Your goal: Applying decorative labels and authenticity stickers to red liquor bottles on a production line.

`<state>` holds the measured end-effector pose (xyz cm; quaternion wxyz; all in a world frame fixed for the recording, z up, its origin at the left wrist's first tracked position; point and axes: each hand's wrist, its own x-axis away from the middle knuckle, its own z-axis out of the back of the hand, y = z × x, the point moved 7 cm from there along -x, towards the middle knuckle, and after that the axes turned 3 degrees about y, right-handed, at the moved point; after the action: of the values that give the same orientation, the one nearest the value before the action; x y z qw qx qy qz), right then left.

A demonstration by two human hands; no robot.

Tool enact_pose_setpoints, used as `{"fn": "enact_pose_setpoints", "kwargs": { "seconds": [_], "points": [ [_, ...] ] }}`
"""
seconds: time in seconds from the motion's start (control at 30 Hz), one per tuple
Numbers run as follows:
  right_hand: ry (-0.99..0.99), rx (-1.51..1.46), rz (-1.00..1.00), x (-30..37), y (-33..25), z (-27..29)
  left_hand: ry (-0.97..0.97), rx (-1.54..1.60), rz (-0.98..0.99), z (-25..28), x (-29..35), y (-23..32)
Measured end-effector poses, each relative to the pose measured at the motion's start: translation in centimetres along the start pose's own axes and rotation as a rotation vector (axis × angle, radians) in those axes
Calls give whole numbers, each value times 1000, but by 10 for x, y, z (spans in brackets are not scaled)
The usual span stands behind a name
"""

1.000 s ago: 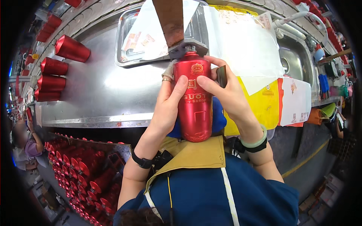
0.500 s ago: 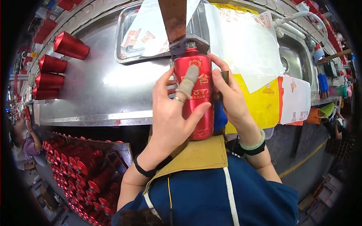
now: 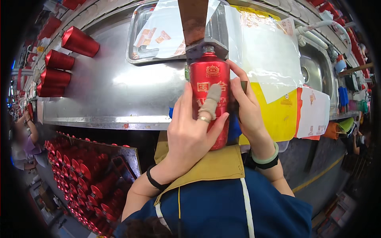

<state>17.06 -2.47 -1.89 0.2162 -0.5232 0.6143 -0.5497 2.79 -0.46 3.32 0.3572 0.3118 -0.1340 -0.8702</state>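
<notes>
A shiny red bottle (image 3: 210, 65) with gold emblem and lettering lies in front of me, its neck against a grey metal block (image 3: 220, 48) under a brown upright bar (image 3: 193, 22). My left hand (image 3: 186, 135) wraps the bottle's left side. Its index finger, in a cloth finger cot (image 3: 208, 108), presses on the front lettering, and the thumb rests lower on the front. Along the right side, my right hand (image 3: 249, 109) holds the bottle with its fingers partly behind it. The bottle's base reaches my tan apron (image 3: 214, 162).
Several red bottles (image 3: 80, 41) stand at the steel bench's left. A metal tray (image 3: 133, 57) with white sheets is at the back; a yellow sheet (image 3: 274, 115) and a sink (image 3: 313, 69) lie right. A rack of red bottles (image 3: 87, 170) stands lower left; a person (image 3: 29, 139) is beyond it.
My left hand has slid down the bottle, its index finger going from the emblem to the lower lettering. My right hand keeps its hold. The whole view has shifted slightly.
</notes>
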Motion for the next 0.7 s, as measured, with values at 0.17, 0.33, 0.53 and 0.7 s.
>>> {"fn": "enact_pose_setpoints", "kwargs": {
  "seconds": [0.17,0.33,0.53,0.7],
  "points": [
    [7,28,28,-7,9,8,82,205,106,8,-1,-19],
    [-1,20,6,-6,8,6,-6,239,113,1,-5,-20],
    [-19,43,4,-4,2,-1,-39,182,96,2,-9,-16],
    [-29,93,13,-2,-4,-1,-189,27,36,-1,-27,-8]
  ]
}}
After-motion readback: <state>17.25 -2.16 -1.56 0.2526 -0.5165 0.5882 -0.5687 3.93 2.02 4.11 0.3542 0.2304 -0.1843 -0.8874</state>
